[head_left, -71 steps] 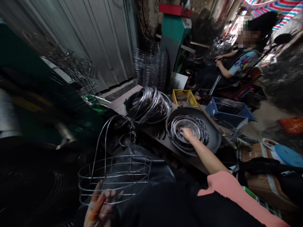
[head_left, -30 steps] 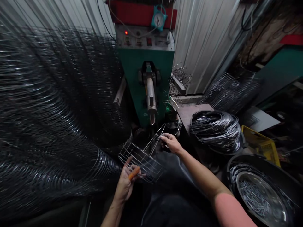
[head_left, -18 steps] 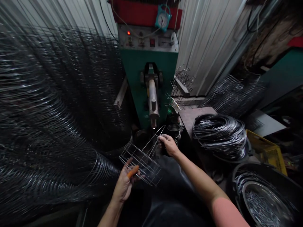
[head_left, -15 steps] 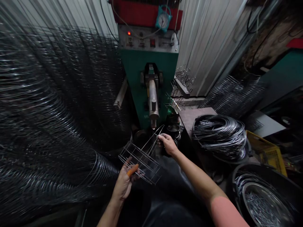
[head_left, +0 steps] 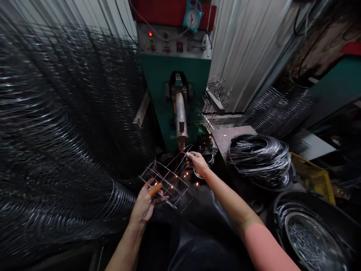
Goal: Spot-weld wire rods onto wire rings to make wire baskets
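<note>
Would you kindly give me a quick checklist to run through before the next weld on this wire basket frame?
Grip: ok. The left hand holds the wire basket frame low down, and the right hand holds its upper end.
Position: ok. The frame's upper end sits at the electrode of the green welding machine.
Sparks: not ok. Sparks are flying around the frame, close to the hands.
Hand protection: not ok. Both hands look bare.
Panel lamp: cannot tell what the lit red lamp signals.
Weld quality: cannot tell. The joints are too small to judge.
</note>
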Available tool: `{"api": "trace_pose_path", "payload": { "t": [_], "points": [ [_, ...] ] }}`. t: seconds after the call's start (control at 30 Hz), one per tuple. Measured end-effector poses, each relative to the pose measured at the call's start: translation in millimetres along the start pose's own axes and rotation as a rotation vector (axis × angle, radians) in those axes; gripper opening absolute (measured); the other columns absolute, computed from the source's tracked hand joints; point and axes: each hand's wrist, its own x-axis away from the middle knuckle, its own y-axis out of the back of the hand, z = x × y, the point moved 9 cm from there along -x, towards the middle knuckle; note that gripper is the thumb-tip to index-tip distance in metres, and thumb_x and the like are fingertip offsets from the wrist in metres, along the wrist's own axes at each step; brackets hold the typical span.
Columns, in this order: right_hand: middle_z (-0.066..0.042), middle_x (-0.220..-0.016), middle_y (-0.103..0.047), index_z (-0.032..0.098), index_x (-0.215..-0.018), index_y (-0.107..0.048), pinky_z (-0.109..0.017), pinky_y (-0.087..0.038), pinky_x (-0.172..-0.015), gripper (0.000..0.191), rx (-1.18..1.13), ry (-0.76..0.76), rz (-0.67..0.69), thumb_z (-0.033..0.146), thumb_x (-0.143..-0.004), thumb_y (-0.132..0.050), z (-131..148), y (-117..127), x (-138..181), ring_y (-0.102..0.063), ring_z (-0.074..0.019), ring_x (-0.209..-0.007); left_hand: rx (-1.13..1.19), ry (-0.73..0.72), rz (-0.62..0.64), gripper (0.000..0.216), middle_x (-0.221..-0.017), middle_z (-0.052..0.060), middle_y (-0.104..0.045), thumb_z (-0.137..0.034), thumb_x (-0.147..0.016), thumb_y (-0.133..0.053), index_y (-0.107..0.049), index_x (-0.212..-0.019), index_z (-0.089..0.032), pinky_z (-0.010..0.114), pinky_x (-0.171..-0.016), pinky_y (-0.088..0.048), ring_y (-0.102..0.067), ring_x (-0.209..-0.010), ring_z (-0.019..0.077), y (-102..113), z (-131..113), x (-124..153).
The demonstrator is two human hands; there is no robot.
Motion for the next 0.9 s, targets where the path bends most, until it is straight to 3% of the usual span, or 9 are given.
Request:
{"api": "trace_pose_path", "payload": {
  "t": [0.1, 0.3, 0.4, 0.63, 0.9],
  "points": [
    [0.001, -0.061, -0.056, 0.013, -0.074, -0.057, -0.019, -0.039, -0.049, 0.038, 0.072, -0.023, 0.035, 0.047, -0.061, -0.067, -8, 2, 19, -0.049, -0.0056, -0.049, 0.019, -0.036, 0.005, 0.059, -0.068, -0.004, -0.052, -0.011, -0.059, -0.068, -0.041, -0.112, -0.018, 0.038, -0.058, -0.055, -0.055, -0.057, 0.0121, -2, 0, 3],
    [-0.001, -0.067, -0.061, 0.012, -0.08, -0.063, -0.022, -0.042, -0.061, 0.038, 0.358, -0.064, 0.34, 0.048, -0.067, -0.063, -30, -27, 79, -0.055, -0.0094, -0.061, -0.001, -0.063, -0.004, 0.057, -0.071, -0.003, -0.053, -0.014, -0.06, -0.068, -0.041, -0.111, -0.019, 0.043, -0.061, -0.055, -0.055, -0.059, 0.0123, -3, 2, 6],
    [0.0, -0.066, -0.061, 0.013, -0.079, -0.064, -0.021, -0.041, -0.059, 0.035, 0.453, -0.003, 0.328, 0.047, -0.074, -0.056, -24, -34, 85, -0.053, -0.0095, -0.059, 0.001, -0.106, 0.008, 0.057, -0.072, -0.003, -0.052, -0.014, -0.06, -0.068, -0.04, -0.11, -0.019, 0.045, -0.061, -0.055, -0.055, -0.06, 0.0126, -3, -2, 6],
    [0.001, -0.063, -0.057, 0.014, -0.081, -0.065, -0.021, -0.04, -0.06, 0.03, 0.614, 0.168, 0.256, 0.04, -0.08, -0.05, -14, -38, 68, -0.051, -0.0101, -0.06, 0.072, -0.172, 0.002, 0.055, -0.075, -0.004, -0.054, -0.011, -0.059, -0.064, -0.039, -0.106, -0.021, 0.045, -0.064, -0.055, -0.056, -0.06, 0.0123, -2, 1, 0],
    [0.001, -0.06, -0.056, 0.015, -0.075, -0.063, -0.02, -0.039, -0.057, 0.025, 0.636, 0.199, 0.24, 0.036, -0.08, -0.05, -11, -43, 66, -0.05, -0.0095, -0.057, 0.12, -0.118, -0.029, 0.045, -0.076, -0.001, -0.057, -0.008, -0.062, -0.059, -0.042, -0.101, -0.02, 0.044, -0.06, -0.055, -0.055, -0.056, 0.0119, 1, 3, -3]
  ]
}}
